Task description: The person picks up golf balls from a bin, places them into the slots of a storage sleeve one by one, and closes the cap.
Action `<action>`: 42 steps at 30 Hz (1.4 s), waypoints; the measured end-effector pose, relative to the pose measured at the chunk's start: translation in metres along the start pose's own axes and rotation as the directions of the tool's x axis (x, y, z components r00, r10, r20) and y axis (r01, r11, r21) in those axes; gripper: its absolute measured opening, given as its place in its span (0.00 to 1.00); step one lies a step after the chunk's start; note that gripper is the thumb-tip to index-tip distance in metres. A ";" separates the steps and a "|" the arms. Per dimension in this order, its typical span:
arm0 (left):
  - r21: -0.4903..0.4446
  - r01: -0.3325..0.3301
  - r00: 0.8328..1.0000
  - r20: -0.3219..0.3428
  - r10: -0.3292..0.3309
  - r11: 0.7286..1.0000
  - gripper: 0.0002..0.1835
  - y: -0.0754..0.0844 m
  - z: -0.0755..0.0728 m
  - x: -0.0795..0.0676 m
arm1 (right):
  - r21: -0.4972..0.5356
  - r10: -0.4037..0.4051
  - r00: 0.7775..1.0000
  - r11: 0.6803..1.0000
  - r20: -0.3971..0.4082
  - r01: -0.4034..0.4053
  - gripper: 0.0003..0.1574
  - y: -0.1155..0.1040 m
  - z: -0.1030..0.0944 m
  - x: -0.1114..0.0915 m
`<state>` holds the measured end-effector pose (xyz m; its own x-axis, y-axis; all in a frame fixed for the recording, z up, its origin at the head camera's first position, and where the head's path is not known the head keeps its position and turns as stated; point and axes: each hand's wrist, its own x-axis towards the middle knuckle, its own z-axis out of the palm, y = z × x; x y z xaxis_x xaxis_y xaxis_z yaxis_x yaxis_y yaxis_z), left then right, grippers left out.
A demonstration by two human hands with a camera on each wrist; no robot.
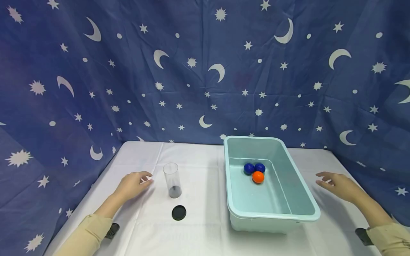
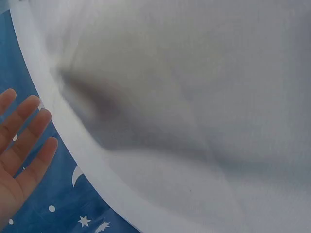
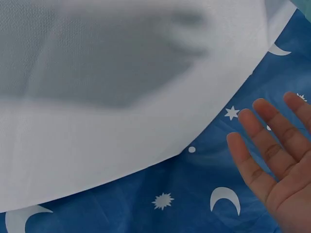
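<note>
My left hand (image 1: 132, 185) hovers over the table's left side with relaxed fingers and holds nothing. Just right of it stands a clear open-topped cylinder (image 1: 171, 176) with a dark bottom. A round black lid or disc (image 1: 179, 212) lies flat in front of the cylinder. To the right sits a pale teal tub (image 1: 266, 215); inside rest two dark blue balls (image 1: 248, 169) and an orange ball (image 1: 258, 177), close together. Right of the tub, my right hand (image 1: 341, 186) is held above the cloth, fingers loose, with nothing in it. Both wrist views show spread fingers.
A white cloth (image 1: 198, 234) covers the table. Behind it and along both sides hangs a blue curtain (image 1: 192, 92) with moons and stars. Dark devices (image 1: 112, 231) are at both wrists. The tub's high walls stand between the cylinder and my right hand.
</note>
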<state>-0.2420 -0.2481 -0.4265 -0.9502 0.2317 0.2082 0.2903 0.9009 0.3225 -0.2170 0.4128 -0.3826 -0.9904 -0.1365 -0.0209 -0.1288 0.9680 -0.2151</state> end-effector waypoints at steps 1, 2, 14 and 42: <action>-0.017 0.001 1.000 0.001 -0.001 1.000 0.14 0.001 0.000 0.000 | 0.010 0.002 1.000 1.000 -0.006 -0.002 0.33 -0.001 0.000 0.000; -0.034 0.001 1.000 0.005 -0.001 0.999 0.14 0.001 0.000 0.000 | 0.020 0.001 1.000 1.000 -0.015 -0.001 0.33 -0.001 0.000 -0.001; -0.276 -0.012 0.997 0.072 0.033 0.961 0.17 0.005 0.000 0.000 | 0.156 -0.079 0.986 0.983 -0.144 0.101 0.22 -0.020 -0.013 0.002; -0.645 -0.037 0.986 0.102 0.134 0.763 0.33 0.030 0.000 0.006 | 0.105 -0.184 0.955 0.971 -0.232 0.213 0.19 -0.079 -0.061 0.002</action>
<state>-0.2388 -0.2192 -0.4155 -0.9095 0.3862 0.1539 0.3291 0.4424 0.8343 -0.2115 0.3487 -0.3064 -0.9338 -0.2594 0.2464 -0.3305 0.8892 -0.3164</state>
